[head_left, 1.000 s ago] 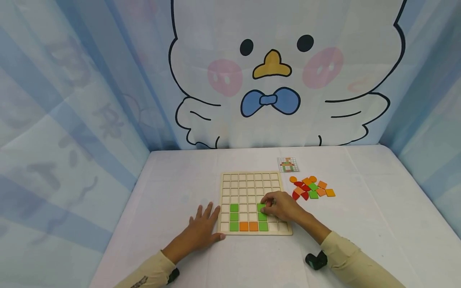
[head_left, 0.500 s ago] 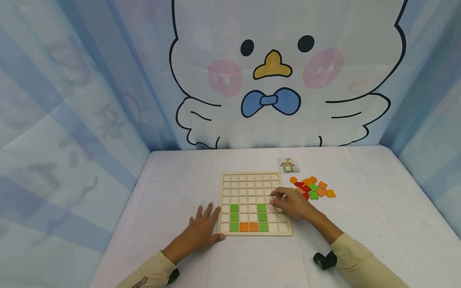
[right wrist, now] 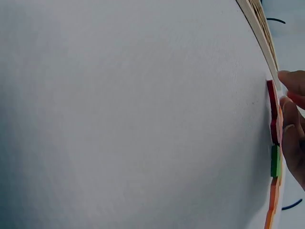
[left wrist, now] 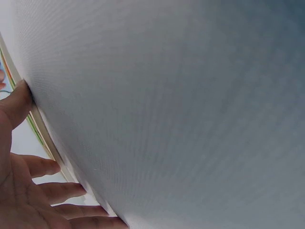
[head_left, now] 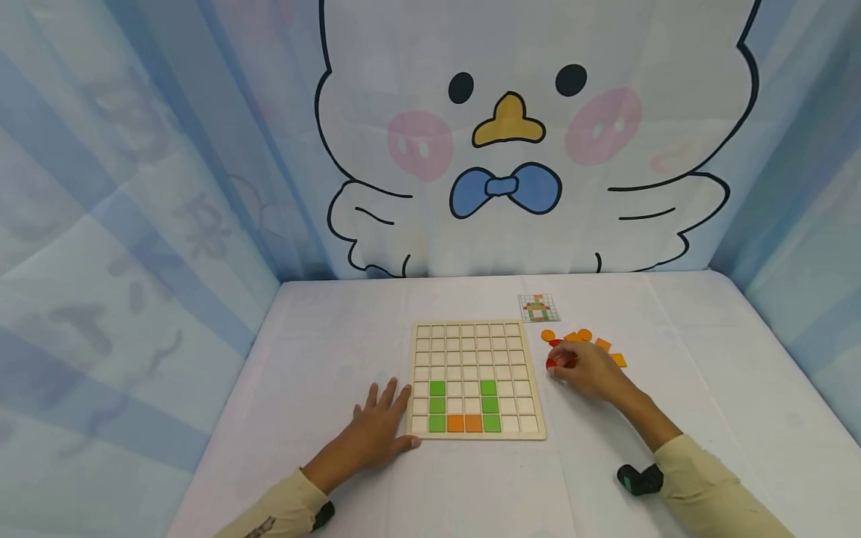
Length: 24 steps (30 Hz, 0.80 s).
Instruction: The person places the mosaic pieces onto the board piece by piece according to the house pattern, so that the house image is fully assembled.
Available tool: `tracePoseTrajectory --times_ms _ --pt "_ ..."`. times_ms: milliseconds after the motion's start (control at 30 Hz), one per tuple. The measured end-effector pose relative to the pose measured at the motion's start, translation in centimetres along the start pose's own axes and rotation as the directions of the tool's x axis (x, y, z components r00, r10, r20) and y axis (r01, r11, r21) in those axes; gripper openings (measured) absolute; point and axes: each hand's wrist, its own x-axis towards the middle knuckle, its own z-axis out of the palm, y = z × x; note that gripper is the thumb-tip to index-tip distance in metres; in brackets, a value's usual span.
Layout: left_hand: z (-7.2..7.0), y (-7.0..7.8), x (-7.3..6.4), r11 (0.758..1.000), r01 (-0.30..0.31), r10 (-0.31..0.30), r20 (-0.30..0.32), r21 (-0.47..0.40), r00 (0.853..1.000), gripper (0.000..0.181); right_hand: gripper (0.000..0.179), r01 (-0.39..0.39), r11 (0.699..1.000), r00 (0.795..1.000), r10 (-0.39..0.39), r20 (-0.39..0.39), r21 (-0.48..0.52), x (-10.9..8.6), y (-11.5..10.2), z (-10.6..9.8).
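The work in hand is a pattern of flat coloured pieces, and in my judgement it is only partly finished. The wooden board (head_left: 454,358) lies on the desk (head_left: 336,336), in front of the person. Eight pieces already sit in its cells: six green pieces (head_left: 489,405), which make two columns of three, and two orange pieces (head_left: 455,424), side by side in the nearest row, between the feet of these columns. The four far rows carry no piece.

Just behind the far right corner of the board lies a small card (head_left: 538,308) with a grid figure in green, orange and red. It is too small to compare cell by cell, but it seems that the lower part of a similar figure is laid, and the upper part, with the red, is left to do.

The loose pieces (head_left: 602,344) lie to the right of the board; orange and red ones are visible there, and the right wrist view shows also a green one (right wrist: 275,161). The right hand (head_left: 590,371) is over them, and it appears to pinch a red piece (right wrist: 296,99) between thumb and fingers. The left hand (head_left: 379,430) holds nothing; its fingers are spread, and it rests at the left edge of the board.
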Motion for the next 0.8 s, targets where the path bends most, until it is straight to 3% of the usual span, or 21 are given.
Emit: tracePoseTrajectory --times_ms 400,800 --pt "0.1 -0.04 -0.01 1.0 0.002 -0.002 0.0 0.003 1.0 0.089 0.028 -0.035 0.998 0.999 0.033 -0.037 -0.06 -0.05 0.31 0.27" --pt "-0.05 -0.05 -0.04 1.0 0.0 0.0 0.002 -0.009 1.0 0.09 0.035 -0.003 0.996 1.0 0.005 0.027 -0.09 0.04 -0.02 0.22"
